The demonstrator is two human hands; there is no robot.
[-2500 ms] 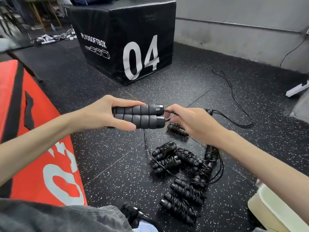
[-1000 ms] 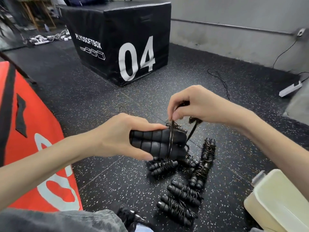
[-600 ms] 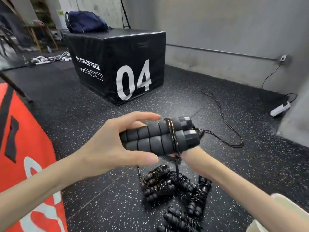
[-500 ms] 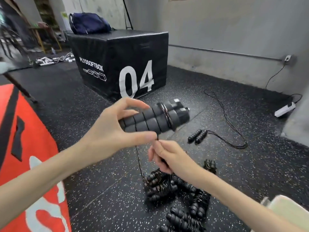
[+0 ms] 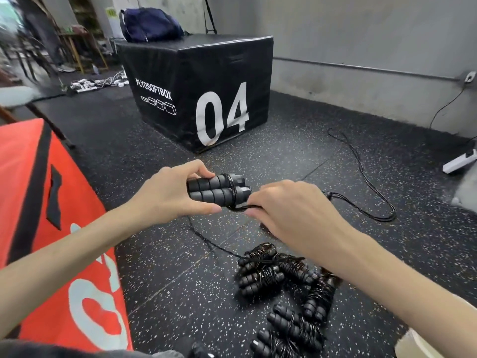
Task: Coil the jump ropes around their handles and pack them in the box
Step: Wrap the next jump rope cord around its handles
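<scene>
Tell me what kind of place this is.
Most likely a gym or training room: a black plyo box marked 04, speckled rubber flooring, and a pile of coiled jump ropes on it.

A black plyo soft box [image 5: 196, 94] marked "04" stands on the speckled rubber floor [image 5: 160, 254], with a navy bag [image 5: 151, 25] on top. A red plyo box [image 5: 51, 228] sits at left; a white power strip [image 5: 459, 161] lies near the grey wall [image 5: 361, 34].

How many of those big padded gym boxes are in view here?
2. The black box marked 04 stands ahead near the wall; the red box is at the left, cut off by the frame. Others may lie out of view.
</scene>
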